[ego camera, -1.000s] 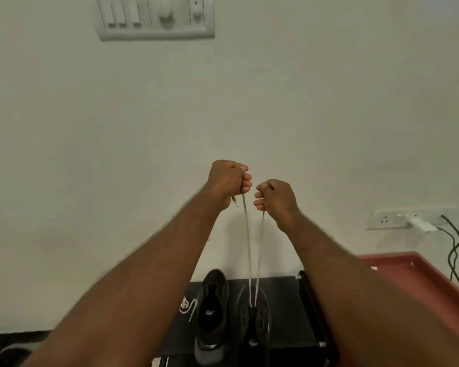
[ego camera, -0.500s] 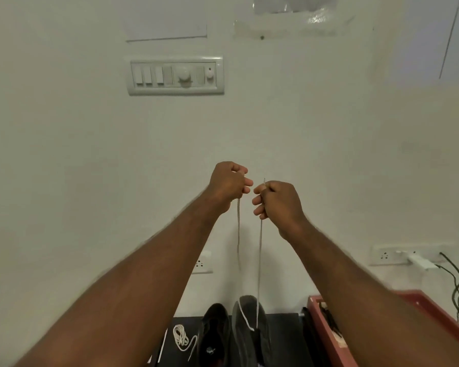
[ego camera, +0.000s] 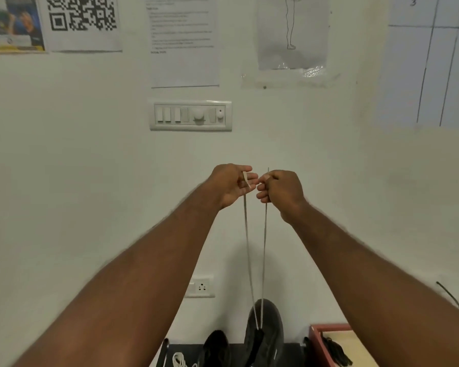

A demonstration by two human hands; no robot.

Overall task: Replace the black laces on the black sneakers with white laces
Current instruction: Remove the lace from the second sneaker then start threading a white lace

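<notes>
Nearest, at the bottom edge, we have a dark surface (ego camera: pixel 293 353) carrying two shoes. The right-hand black mesh sneaker (ego camera: pixel 269 329) is the one being laced. The left-hand black sneaker (ego camera: pixel 215 348) sits just beside it, with a loose coil of white lace (ego camera: pixel 179 360) to its left and a red tray (ego camera: pixel 326 328) to the right.

We read the laced sneaker's long axis as near-to-far, toe toward the wall, heel cut off by the frame.

A flat white lace (ego camera: pixel 247 234) leaves the toe-end eyelets as two strands, rising nearly parallel to the raised hands.
- **Left hand** (ego camera: pixel 231 185): loose grip, fingers half-straight, lace tip lying across them.
- **Right hand** (ego camera: pixel 281 190): tight grip, fingers curled round its strand, tip poking out above.

The step looks like evening the ends after the first eyelet pair. We'd bring the tips level, pull both strands equally, firm up the left grip and avoid lifting the shoe.

Far: a white switch panel (ego camera: pixel 190 115) on the wall.
</notes>
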